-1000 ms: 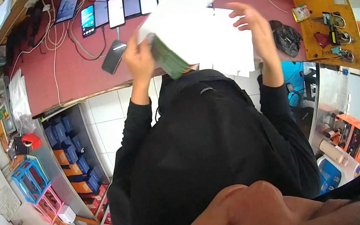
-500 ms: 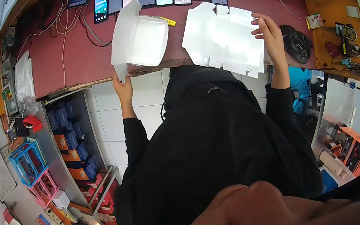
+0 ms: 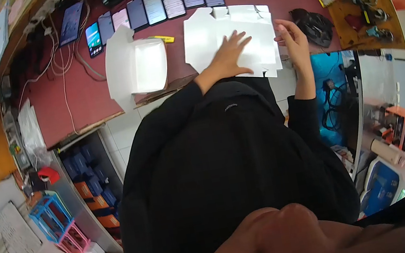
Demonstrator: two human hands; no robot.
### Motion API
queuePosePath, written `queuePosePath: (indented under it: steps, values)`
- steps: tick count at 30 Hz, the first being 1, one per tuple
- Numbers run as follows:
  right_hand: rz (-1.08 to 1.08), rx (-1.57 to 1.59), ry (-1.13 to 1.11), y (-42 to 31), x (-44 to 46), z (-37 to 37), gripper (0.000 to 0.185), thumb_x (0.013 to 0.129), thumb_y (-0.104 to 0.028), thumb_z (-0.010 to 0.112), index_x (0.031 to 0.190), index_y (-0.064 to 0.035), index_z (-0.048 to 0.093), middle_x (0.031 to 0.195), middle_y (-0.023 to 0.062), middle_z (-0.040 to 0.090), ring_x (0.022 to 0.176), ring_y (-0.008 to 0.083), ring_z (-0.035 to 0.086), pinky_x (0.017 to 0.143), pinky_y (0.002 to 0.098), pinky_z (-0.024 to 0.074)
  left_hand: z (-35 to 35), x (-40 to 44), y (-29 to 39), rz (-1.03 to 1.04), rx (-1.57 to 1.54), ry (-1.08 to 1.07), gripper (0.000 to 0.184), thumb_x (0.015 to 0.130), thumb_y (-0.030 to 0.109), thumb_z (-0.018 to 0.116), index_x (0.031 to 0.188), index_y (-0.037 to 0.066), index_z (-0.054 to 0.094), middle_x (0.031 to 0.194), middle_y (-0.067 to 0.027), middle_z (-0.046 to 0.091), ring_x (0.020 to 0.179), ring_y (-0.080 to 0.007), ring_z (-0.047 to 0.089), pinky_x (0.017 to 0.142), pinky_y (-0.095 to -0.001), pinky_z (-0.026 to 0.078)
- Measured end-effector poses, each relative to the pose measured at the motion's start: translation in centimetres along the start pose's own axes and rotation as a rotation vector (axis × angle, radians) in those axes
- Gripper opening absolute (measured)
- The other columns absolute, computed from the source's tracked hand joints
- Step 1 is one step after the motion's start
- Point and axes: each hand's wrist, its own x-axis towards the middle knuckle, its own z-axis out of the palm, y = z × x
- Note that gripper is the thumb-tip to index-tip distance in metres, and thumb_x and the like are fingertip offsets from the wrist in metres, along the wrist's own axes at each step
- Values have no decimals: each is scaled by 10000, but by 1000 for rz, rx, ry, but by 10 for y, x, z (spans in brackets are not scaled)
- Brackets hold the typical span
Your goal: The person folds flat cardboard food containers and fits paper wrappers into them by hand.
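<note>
Flat white cut card sheets (image 3: 256,26) lie one on another near the front edge of the red desk (image 3: 92,105). My left hand (image 3: 231,56) rests on them with its fingers spread. At their right edge, my right hand (image 3: 293,39) is raised with its fingers apart, and nothing shows in it. A folded white box (image 3: 151,66) with its lid flap up stands to the left, touched by neither hand. Behind that box lies a yellow marker (image 3: 163,39).
Behind, several phones (image 3: 154,8) lie in a row, with a tablet (image 3: 70,23) and cables at their left. A black plastic bag (image 3: 312,27) sits right of my right hand. Clear plastic bags (image 3: 31,128) lie at the left desk edge.
My left hand has let go of the white box and moved right onto the card sheets. The box stays on the desk. Over the last second it went from my left hand to the desk.
</note>
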Motion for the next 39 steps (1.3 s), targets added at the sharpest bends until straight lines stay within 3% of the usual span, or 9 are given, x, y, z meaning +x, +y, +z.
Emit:
queuePosePath:
  steps: [4, 9, 10, 12, 15, 18, 24, 32, 39]
  values:
    - [-35, -13, 55, 8, -20, -27, 283, 936, -248, 569, 1127, -52, 637, 973, 51, 650, 765, 117, 620, 672, 238, 485, 94, -2, -26, 232, 325, -393, 722, 749, 522, 681, 1298, 88, 507, 1461, -154, 352, 1359, -365, 313, 1044, -443, 374]
    - [166, 64, 230, 40, -56, -64, 296, 935, -242, 575, 1139, -33, 624, 973, 41, 644, 785, 103, 608, 655, 222, 485, 92, 9, -41, -63, 0, -788, 295, 898, 330, 521, 971, 63, 623, 1053, -161, 622, 981, -350, 598, 803, -445, 488]
    - [173, 61, 230, 46, -59, -63, 296, 935, -242, 575, 1139, -33, 624, 973, 41, 644, 785, 103, 608, 655, 222, 485, 82, 4, -40, -52, -205, -398, 289, 915, 294, 491, 838, 31, 581, 810, -147, 622, 768, -362, 609, 678, -460, 466]
    - [206, 20, 295, 54, -55, -58, 338, 934, -235, 572, 1207, -35, 582, 1091, 75, 623, 951, 150, 600, 772, 271, 493, 53, 18, -28, -248, -362, -170, 272, 926, 276, 518, 881, 22, 605, 806, -150, 629, 711, -334, 603, 624, -414, 454]
    - [-217, -137, 347, 50, -34, -31, 370, 940, -199, 543, 1281, -55, 526, 1282, 134, 526, 1186, 218, 490, 968, 334, 406, -1, 43, -5, -449, -648, -39, 231, 934, 238, 586, 954, 19, 656, 741, -72, 622, 626, -92, 521, 585, -256, 409]
    - [-378, 159, 246, 14, -9, 2, 422, 927, -209, 536, 1321, -68, 481, 1412, 159, 397, 1317, 262, 348, 1083, 375, 262, -22, 48, 13, -409, -1008, 62, 261, 929, 233, 595, 861, -13, 652, 647, -12, 580, 612, -62, 482, 564, -242, 386]
    - [-504, 235, -166, -32, 5, 33, 349, 839, -272, 600, 1109, -52, 612, 1315, 154, 496, 1242, 256, 424, 1061, 388, 268, -42, 32, 43, -753, -1499, -70, 190, 929, 160, 591, 963, -9, 671, 835, -37, 667, 730, -77, 605, 654, -228, 481]
    - [-503, -110, -382, -71, -8, 2, 354, 719, -268, 722, 1009, -72, 669, 1037, 83, 575, 1111, 247, 491, 958, 389, 375, -70, 26, 44, -566, -1265, -116, 227, 945, 98, 547, 1087, -52, 641, 916, -51, 671, 798, -66, 601, 698, -211, 479]
    - [-693, -204, 12, -79, -18, 5, 197, 681, -41, 677, 865, -17, 611, 914, 115, 576, 938, 275, 577, 845, 350, 439, -66, 26, 58, -638, -1302, -56, 226, 907, 124, 614, 1068, -26, 663, 888, -31, 673, 796, -68, 597, 697, -203, 474]
